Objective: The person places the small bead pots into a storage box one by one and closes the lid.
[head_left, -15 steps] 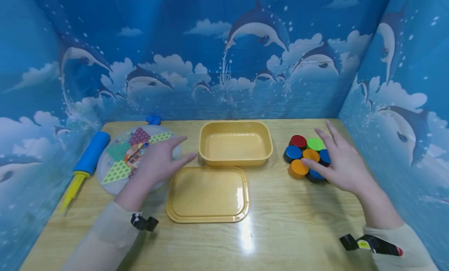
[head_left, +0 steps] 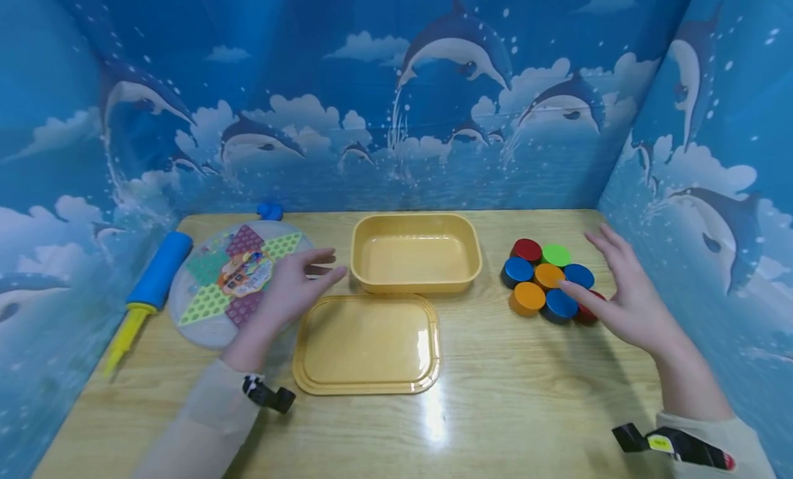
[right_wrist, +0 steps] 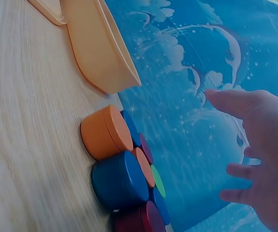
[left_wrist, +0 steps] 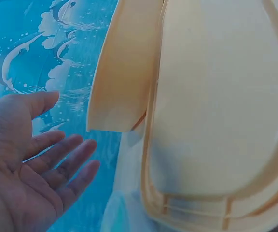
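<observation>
My left hand [head_left: 291, 290] hovers between a round patterned board [head_left: 204, 314] and a yellow tray-like lid [head_left: 367, 345], with relaxed fingers and nothing in them. In the left wrist view its palm and loosely bent fingers show beside the lid. My right hand [head_left: 635, 300] is held in the air just right of a cluster of small round lidded tins, spread fingers holding nothing. Among the tins are a red tin [head_left: 526, 250], a green tin [head_left: 556, 254], an orange tin [head_left: 528, 299] and a blue tin [head_left: 560, 305]. An open yellow box [head_left: 416, 283] stands behind the lid.
At the left edge lies a blue and yellow hand pump [head_left: 160, 269]. A small blue object [head_left: 270, 212] sits behind the round board. Dolphin-printed blue curtains [head_left: 372, 87] enclose the wooden table [head_left: 495, 396] at the back and sides.
My right hand has drawn away to the right, uncovering more of the tins. The left hand has shifted slightly right and down, showing more of the round board.
</observation>
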The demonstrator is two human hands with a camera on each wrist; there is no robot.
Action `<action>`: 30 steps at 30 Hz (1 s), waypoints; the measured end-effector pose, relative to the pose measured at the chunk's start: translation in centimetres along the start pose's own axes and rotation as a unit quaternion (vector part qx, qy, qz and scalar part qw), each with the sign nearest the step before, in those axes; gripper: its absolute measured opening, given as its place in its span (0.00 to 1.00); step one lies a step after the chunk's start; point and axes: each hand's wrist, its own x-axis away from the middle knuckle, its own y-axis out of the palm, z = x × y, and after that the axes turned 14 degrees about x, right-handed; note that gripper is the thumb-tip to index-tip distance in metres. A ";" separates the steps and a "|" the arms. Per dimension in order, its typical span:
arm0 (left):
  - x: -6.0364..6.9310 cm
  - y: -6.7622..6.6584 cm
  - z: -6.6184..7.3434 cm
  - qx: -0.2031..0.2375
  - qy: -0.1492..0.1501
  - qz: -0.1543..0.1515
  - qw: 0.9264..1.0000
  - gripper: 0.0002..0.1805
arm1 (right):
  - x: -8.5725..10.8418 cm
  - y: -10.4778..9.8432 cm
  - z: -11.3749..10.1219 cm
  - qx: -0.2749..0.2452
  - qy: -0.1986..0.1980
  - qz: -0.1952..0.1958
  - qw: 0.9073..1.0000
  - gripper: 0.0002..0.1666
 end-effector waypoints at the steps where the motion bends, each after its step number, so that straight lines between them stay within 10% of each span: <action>1: 0.0 0.1 -0.2 0.005 -0.001 0.003 1.000 0.36 | 0.1 0.0 0.2 0.000 0.000 0.002 1.000 0.54; 16: -1.2 1.6 -1.5 0.073 -0.035 0.011 0.997 0.31 | 1.9 0.3 2.4 -0.004 0.008 0.007 1.000 0.54; 30: -2.6 2.7 -2.2 0.189 -0.100 0.038 0.976 0.22 | 2.7 0.6 3.8 0.011 0.031 -0.003 0.999 0.53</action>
